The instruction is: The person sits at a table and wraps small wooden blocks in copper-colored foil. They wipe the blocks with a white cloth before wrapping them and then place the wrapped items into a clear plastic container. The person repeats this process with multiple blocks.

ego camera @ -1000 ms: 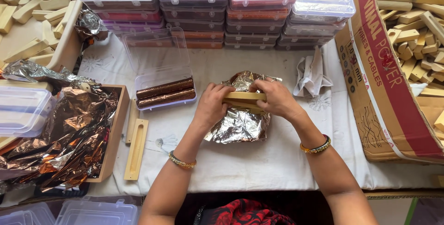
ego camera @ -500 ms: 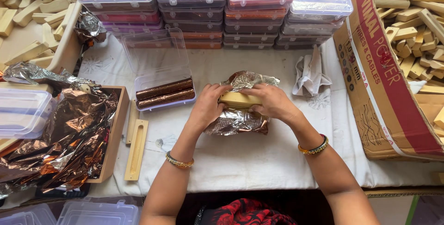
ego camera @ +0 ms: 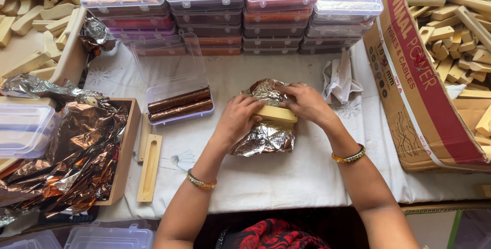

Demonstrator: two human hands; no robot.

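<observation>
A pale wooden block [ego camera: 276, 114] lies across a crinkled sheet of bronze foil [ego camera: 263, 139] on the white cloth. My left hand [ego camera: 236, 118] grips the block's left end, fingers curled over it. My right hand [ego camera: 306, 103] holds its right end and presses the foil's far edge against it. To the left stands an open clear plastic box [ego camera: 176, 82] with two foil-wrapped brown sticks [ego camera: 180, 103] lying in it.
Stacks of closed clear boxes [ego camera: 230, 13] line the back. A wooden tray heaped with foil sheets [ego camera: 71, 152] sits left, a wooden mould [ego camera: 150, 167] beside it. A cardboard carton [ego camera: 409, 75] of wooden blocks stands right, a crumpled white cloth [ego camera: 340, 80] near it.
Both hands have turned the block on the foil and shifted it slightly; the foil's far edge is drawn up against the block, and the near part lies flatter.
</observation>
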